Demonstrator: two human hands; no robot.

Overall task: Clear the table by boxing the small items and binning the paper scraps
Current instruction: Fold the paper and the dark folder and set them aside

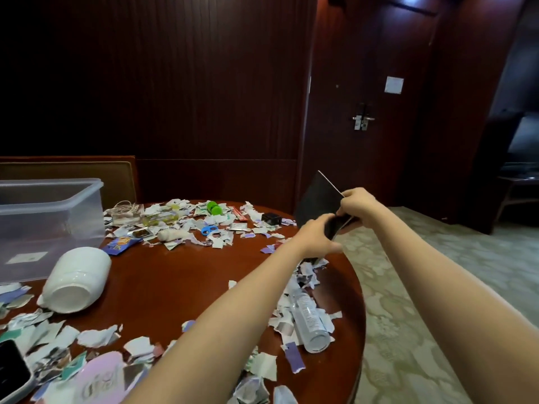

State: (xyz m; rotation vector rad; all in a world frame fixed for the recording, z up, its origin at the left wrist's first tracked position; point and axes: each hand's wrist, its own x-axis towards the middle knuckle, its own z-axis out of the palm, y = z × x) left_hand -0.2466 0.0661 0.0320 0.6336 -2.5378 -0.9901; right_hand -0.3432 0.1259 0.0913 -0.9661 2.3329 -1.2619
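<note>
Both my hands are raised over the right edge of the round wooden table [180,275]. Between them is a flat black sheet-like thing [318,199] with a pale edge, tilted upward. My left hand [316,237] grips its lower part, and my right hand [357,205] pinches its upper right edge. Torn paper scraps [221,239] lie across the far side, the right rim and the near left of the table. A clear plastic box [43,217] stands at the left. Small items among the scraps include blue scissors [210,229], a green thing [215,207] and a small black box [271,218].
A white jar [75,279] lies on its side near the box. A clear bottle [309,319] lies by the right rim. A dark phone [11,371] and a pink item [102,374] sit at the near left. Carpet and a dark door [361,121] are to the right.
</note>
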